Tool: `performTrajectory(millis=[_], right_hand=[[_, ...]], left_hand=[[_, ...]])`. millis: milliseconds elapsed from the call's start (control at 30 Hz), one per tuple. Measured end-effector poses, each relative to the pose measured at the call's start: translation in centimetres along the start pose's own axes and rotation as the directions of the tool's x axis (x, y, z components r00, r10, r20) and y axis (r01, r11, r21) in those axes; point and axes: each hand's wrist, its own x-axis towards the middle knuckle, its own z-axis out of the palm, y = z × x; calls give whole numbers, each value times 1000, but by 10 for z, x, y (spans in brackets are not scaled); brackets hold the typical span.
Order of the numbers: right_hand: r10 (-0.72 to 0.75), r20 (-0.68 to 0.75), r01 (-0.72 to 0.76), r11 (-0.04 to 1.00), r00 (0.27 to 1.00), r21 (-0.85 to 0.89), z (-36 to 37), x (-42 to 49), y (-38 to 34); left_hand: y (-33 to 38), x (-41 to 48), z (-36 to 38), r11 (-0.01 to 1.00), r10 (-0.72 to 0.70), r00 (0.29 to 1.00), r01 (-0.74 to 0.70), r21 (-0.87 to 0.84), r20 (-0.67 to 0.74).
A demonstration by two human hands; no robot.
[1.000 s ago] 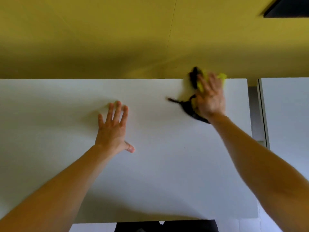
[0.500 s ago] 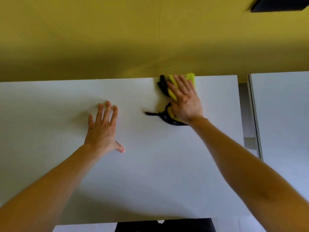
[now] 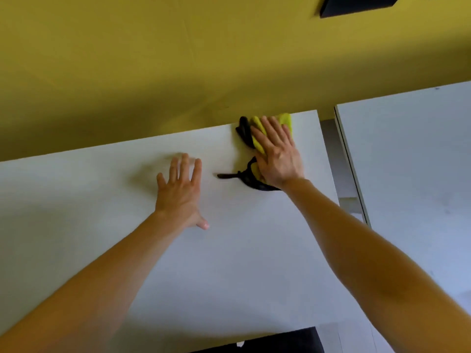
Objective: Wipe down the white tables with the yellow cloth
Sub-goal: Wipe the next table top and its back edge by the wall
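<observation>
Head view: our right hand (image 3: 277,156) presses flat on the yellow cloth (image 3: 284,120); left of it, our left hand (image 3: 179,194) rests spread-fingered on the tabletop (image 3: 229,250).

counter (image 3: 229,263): white, plain top; its far edge runs along a yellow wall (image 3: 153,72).
second counter (image 3: 407,161): white, to the right, set apart from the first by a narrow gap.
cloth (image 3: 284,119): yellow with black trim, bunched on the first counter at its far edge, near the right corner.
black strip (image 3: 225,176): part of the trim, lying flat on the top and pointing left from the cloth.
left hand (image 3: 179,192): palm down on the bare top, fingers spread, left of the cloth and apart from it.
right hand (image 3: 277,154): flat on the cloth, fingers straight.
</observation>
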Motion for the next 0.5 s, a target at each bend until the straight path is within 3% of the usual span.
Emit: performTrajectory(millis=[67,100,300,367,500], right_hand=[[252,-65,-254,967,965,-11,-15,-6,36],[299,-70,-300,954,952,-9,-19,-15,40],[333,-25,-333,943,943,-9,-19,-138,-6],[346,-20,-347,938,938,-21,-17,-121,4],[449,-88,-449,893,889,20,-15,-2,41]], left_hand=[[27,11,-10,995,81,997,-80,53,-9],[39,16,-14,988,122,992,-121,93,-14],[56,26,-16,969,176,984,-172,178,-4],[56,25,-16,964,172,985,-165,208,-16],[59,26,-18,960,174,985,-165,226,-17]])
